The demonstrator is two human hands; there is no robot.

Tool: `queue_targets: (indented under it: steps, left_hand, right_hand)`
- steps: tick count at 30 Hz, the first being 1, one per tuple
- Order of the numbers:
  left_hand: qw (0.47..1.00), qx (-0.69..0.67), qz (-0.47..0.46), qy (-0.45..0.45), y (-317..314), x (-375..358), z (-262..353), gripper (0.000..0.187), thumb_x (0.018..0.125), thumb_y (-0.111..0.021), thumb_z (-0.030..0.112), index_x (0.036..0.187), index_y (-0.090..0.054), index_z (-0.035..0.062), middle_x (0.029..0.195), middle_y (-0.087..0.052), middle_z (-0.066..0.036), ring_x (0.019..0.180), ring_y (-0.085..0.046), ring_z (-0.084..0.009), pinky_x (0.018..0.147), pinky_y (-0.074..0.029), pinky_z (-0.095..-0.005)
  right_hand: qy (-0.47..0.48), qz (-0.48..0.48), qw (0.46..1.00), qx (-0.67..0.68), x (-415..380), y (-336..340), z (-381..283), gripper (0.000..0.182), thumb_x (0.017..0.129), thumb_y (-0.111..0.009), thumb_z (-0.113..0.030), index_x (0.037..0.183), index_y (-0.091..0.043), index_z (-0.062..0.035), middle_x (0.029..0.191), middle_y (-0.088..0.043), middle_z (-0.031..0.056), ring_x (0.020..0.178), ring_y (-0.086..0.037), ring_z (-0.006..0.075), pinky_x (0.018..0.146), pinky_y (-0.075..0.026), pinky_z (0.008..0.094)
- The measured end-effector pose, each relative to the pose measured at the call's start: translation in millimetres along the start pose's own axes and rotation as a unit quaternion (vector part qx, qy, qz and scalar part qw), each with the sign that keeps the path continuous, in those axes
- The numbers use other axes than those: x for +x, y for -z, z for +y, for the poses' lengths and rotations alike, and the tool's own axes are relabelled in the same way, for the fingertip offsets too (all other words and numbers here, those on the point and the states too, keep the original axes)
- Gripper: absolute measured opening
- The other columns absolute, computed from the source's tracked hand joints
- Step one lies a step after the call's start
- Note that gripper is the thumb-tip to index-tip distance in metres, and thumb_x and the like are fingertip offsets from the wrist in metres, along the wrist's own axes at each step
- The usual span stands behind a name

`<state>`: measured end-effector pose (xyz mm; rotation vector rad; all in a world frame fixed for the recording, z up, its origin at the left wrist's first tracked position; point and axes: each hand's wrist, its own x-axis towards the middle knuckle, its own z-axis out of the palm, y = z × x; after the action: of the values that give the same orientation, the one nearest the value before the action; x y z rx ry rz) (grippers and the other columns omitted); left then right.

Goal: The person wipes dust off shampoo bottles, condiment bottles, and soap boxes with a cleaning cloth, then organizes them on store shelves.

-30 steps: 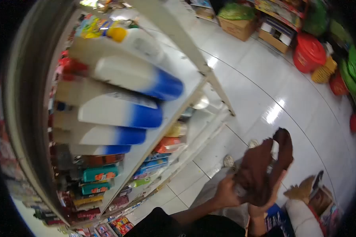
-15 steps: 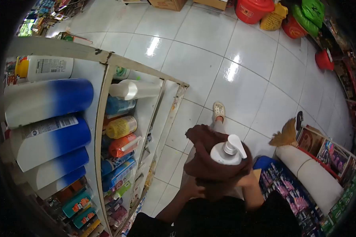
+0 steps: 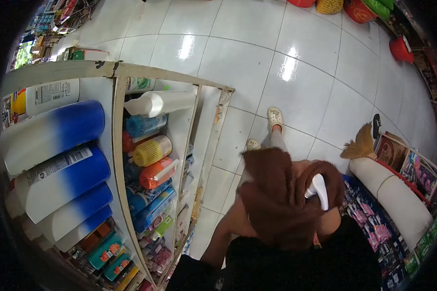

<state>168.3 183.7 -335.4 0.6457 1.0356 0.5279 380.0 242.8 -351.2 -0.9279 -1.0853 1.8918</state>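
Note:
A brown cloth [image 3: 272, 194] is bunched in front of my body, wrapped around a white pump bottle [image 3: 317, 190]; only the bottle's pump head shows. My left hand [image 3: 239, 220] is at the near left side of the cloth, its fingers hidden under the folds. On the far right side, the back of my right hand [image 3: 303, 167] shows partly between folds beside the pump, and its fingertips are covered by the cloth.
A shelf frame [image 3: 119, 97] on the left holds blue-and-white bottles [image 3: 70, 167] and coloured bottles [image 3: 153, 151]. At the right lie a broom [image 3: 361, 143], a white sack [image 3: 391, 194] and packaged goods [image 3: 374, 228]. Red containers [image 3: 401, 49] stand farther off.
The cloth and bottle have shifted right. The cloth now covers the bottle's white top, leaving the pump head out, and my right hand has moved up to the far side. A second shoe has appeared.

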Motion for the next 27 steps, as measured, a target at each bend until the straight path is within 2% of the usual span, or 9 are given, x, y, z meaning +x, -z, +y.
queue_targets:
  steps: [7, 8, 11, 12, 13, 14, 17, 24, 27]
  left_hand:
    - [0.906, 0.311, 0.274, -0.087, -17, -13, 38, 0.049, 0.052, -0.074, 0.020, 0.096, -0.057, 0.0051, 0.088, -0.061, -0.013, 0.081, -0.061, -0.0252, 0.066, -0.048, -0.0325]
    - [0.934, 0.263, 0.239, -0.045, -16, -16, 35, 0.051, 0.052, -0.074, 0.019, 0.098, -0.056, 0.0060, 0.090, -0.060, -0.012, 0.085, -0.060, -0.0238, 0.071, -0.047, -0.0328]
    - [0.947, 0.200, 0.218, -0.130, -20, -15, 24, 0.052, 0.052, -0.074, 0.018, 0.099, -0.056, 0.0067, 0.096, -0.058, -0.012, 0.091, -0.057, -0.0226, 0.076, -0.045, -0.0331]
    - [0.978, 0.142, 0.154, 0.029, -21, -22, 32, 0.059, 0.051, -0.076, 0.017, 0.105, -0.053, 0.0074, 0.105, -0.053, -0.011, 0.099, -0.051, -0.0229, 0.083, -0.041, -0.0337]
    - [0.984, 0.144, 0.049, 0.095, -10, -29, 20, 0.061, 0.064, -0.069, 0.028, 0.116, -0.045, 0.0063, 0.114, -0.048, -0.013, 0.106, -0.047, -0.0245, 0.088, -0.039, -0.0346]
    - [0.986, 0.103, -0.030, 0.131, -6, -32, 9, 0.061, 0.065, -0.068, 0.029, 0.116, -0.044, 0.0062, 0.115, -0.047, -0.013, 0.106, -0.046, -0.0247, 0.088, -0.039, -0.0348]
    - [0.986, -0.116, -0.037, 0.115, -9, -21, -11, 0.062, 0.067, -0.065, 0.033, 0.118, -0.042, 0.0060, 0.117, -0.046, -0.014, 0.107, -0.045, -0.0251, 0.089, -0.038, -0.0353]
    - [0.811, -0.575, 0.109, -0.004, -4, 22, -33, 0.064, 0.072, -0.057, 0.040, 0.122, -0.037, 0.0055, 0.121, -0.042, -0.014, 0.110, -0.043, -0.0262, 0.091, -0.037, -0.0366]
    - [0.765, -0.630, 0.127, -0.045, 8, 27, -28, 0.065, 0.074, -0.054, 0.043, 0.124, -0.035, 0.0052, 0.123, -0.040, -0.015, 0.111, -0.042, -0.0267, 0.092, -0.036, -0.0371]
  right_hand:
    - [-0.063, 0.103, 0.988, 0.094, 36, -63, -22, 0.077, 0.052, -0.080, -0.015, 0.115, -0.038, 0.0011, 0.112, -0.046, 0.0096, 0.101, -0.048, 0.0193, 0.089, -0.038, 0.0329]
    - [-0.060, 0.106, 0.987, 0.100, 38, -66, -21, 0.077, 0.052, -0.080, -0.015, 0.114, -0.039, 0.0014, 0.111, -0.047, 0.0101, 0.101, -0.048, 0.0193, 0.089, -0.038, 0.0332]
    - [-0.065, 0.026, 0.991, 0.117, 45, -63, -16, 0.076, 0.051, -0.081, -0.014, 0.113, -0.040, 0.0023, 0.107, -0.050, 0.0112, 0.101, -0.048, 0.0192, 0.088, -0.038, 0.0326]
    - [-0.082, -0.003, 0.986, 0.143, 44, -63, -17, 0.075, 0.051, -0.081, -0.015, 0.112, -0.041, 0.0019, 0.106, -0.052, 0.0108, 0.100, -0.048, 0.0190, 0.088, -0.038, 0.0322]
    - [-0.103, -0.035, 0.983, 0.147, 42, -61, -15, 0.076, 0.051, -0.080, -0.015, 0.113, -0.041, 0.0013, 0.107, -0.051, 0.0102, 0.100, -0.049, 0.0190, 0.089, -0.038, 0.0323]
    - [-0.124, -0.066, 0.978, 0.152, 38, -57, -11, 0.076, 0.051, -0.080, -0.014, 0.114, -0.040, 0.0006, 0.108, -0.051, 0.0097, 0.100, -0.049, 0.0190, 0.089, -0.038, 0.0323]
    - [-0.111, -0.132, 0.969, 0.175, 31, -55, 16, 0.087, 0.048, -0.081, -0.015, 0.120, -0.034, -0.0010, 0.116, -0.047, 0.0094, 0.107, -0.045, 0.0194, 0.092, -0.036, 0.0325]
    - [-0.078, -0.086, 0.992, 0.044, 25, -51, 37, 0.100, 0.041, -0.084, -0.022, 0.123, -0.030, 0.0001, 0.120, -0.043, 0.0102, 0.111, -0.042, 0.0198, 0.095, -0.033, 0.0329]
    - [-0.132, -0.014, 0.977, 0.166, 25, -57, 24, 0.101, 0.039, -0.083, -0.030, 0.121, -0.034, 0.0020, 0.116, -0.047, 0.0119, 0.106, -0.046, 0.0203, 0.094, -0.033, 0.0337]
